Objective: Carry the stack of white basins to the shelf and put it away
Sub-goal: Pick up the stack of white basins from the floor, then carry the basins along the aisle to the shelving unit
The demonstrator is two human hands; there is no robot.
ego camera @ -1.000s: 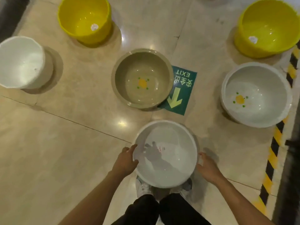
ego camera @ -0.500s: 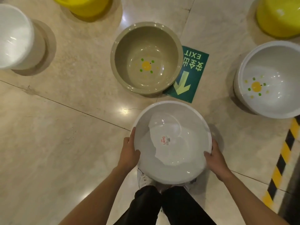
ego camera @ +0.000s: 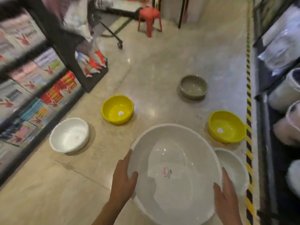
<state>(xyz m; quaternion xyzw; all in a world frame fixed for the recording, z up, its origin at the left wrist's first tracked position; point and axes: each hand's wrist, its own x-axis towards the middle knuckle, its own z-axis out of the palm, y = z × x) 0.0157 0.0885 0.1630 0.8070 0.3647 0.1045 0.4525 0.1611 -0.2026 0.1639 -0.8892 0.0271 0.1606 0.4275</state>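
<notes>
Lifted off the floor: glossy round white basin [ego camera: 177, 174], both hands gripping.

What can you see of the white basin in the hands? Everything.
The white basin is large, round and deep, seemingly glossy plastic with a thin rolled rim. Empty; a small red-lettered label sits on its inner floor. Held above the floor, mouth up. The left hand and right hand grip opposite rims, thumbs inside. Whether more basins nest underneath is hidden.
</notes>
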